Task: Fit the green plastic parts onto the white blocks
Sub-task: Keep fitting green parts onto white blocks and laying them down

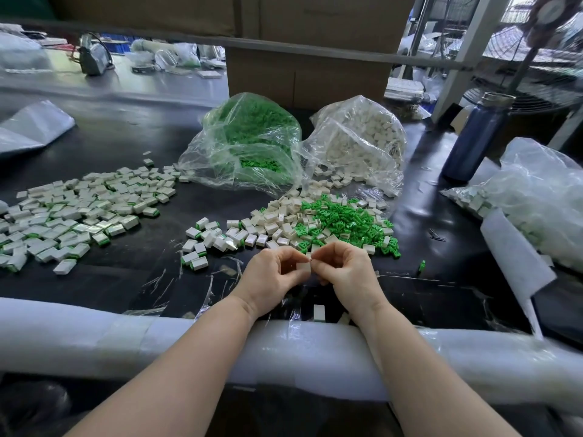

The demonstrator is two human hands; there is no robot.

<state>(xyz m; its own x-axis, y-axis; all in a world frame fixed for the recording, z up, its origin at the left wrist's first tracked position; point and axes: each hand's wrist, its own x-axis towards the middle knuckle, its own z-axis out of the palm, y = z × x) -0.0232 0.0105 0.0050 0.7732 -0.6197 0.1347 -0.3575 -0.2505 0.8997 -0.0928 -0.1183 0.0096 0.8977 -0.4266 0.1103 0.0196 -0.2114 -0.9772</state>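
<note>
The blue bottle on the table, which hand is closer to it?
Right. The right hand lies below and left of the blue bottle, at the table's near edge; the left hand sits farther left, beyond it. Both pinch one white block.

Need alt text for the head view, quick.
Both hands, left hand and right hand, pinch one white block above a black table. Loose green parts lie just beyond; finished blocks spread left.

hands (310,269): 2 | clear bags: 1 green parts (249,143), 1 white blocks (359,143), 1 at table's right edge (536,197) | blue bottle (473,140): 1 | loose blocks (79,212): too many to count
</note>
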